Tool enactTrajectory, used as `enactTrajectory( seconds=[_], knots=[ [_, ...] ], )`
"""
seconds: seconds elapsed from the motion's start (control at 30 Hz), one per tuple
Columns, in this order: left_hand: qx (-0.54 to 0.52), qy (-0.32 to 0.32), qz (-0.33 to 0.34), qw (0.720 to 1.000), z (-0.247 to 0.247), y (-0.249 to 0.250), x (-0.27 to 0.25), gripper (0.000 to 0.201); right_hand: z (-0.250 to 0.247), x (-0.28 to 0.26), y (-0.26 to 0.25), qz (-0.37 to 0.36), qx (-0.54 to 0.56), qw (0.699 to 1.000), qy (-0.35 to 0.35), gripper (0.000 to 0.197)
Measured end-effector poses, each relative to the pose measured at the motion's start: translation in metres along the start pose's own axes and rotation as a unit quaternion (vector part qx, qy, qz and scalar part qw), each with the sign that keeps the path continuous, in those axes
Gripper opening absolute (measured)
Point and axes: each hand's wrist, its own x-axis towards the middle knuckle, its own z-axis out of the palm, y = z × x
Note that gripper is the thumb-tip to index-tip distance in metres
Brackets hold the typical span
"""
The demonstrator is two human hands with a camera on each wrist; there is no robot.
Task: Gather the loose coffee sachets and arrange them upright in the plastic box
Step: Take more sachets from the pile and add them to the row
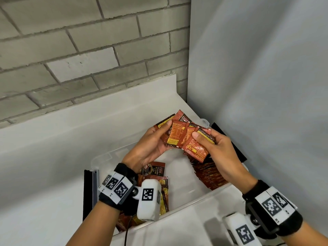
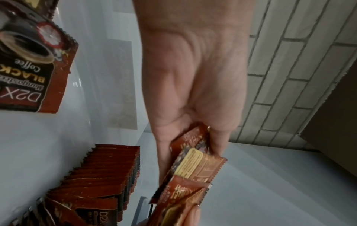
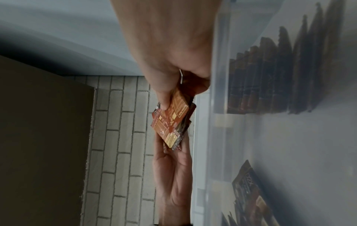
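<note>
Both hands hold one fanned bunch of red-brown coffee sachets (image 1: 184, 137) above the clear plastic box (image 1: 191, 201). My left hand (image 1: 154, 144) grips the bunch's left side, thumb on top. My right hand (image 1: 211, 141) pinches its right side, thumb pressing the front sachet. In the left wrist view the bunch (image 2: 193, 168) sits beyond the palm; in the right wrist view it (image 3: 173, 122) shows between both hands. A row of upright sachets (image 1: 209, 174) stands along the box's right side. Loose sachets (image 1: 156, 170) lie flat at the box's left, partly hidden by my wrist.
The box sits on a white counter (image 1: 53, 157) in a corner, with a grey brick wall (image 1: 71, 50) behind and a plain wall (image 1: 266, 68) to the right. A black strip (image 1: 87, 192) lies by the box's left side and a dark piece (image 1: 236, 148) by its right.
</note>
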Motion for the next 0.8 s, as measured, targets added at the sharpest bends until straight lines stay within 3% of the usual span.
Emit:
enactTrajectory(
  seconds=[0.17, 0.27, 0.63, 0.73, 0.8],
  knots=[
    [-0.006, -0.004, -0.004, 1.0, 0.0, -0.002, 0.0, 0.018, 0.001, -0.001, -0.001, -0.001, -0.013, 1.0, -0.022, 0.041],
    [-0.01, -0.013, -0.009, 1.0, 0.002, -0.002, -0.001, 0.02, 0.0, 0.0, 0.0, -0.004, -0.017, 1.0, -0.021, 0.042],
    [0.001, -0.061, 0.003, 0.998, 0.012, -0.011, -0.002, 0.066, 0.0, 0.002, 0.007, 0.01, -0.025, 0.999, -0.035, 0.048],
    [-0.023, -0.068, 0.005, 0.997, 0.013, -0.016, 0.001, 0.058, 0.001, 0.003, 0.006, 0.014, -0.003, 0.999, -0.035, 0.046],
    [-0.042, -0.065, -0.001, 0.997, 0.014, -0.016, 0.001, 0.041, 0.001, 0.004, 0.005, 0.01, 0.032, 0.999, -0.022, 0.045]
  ],
)
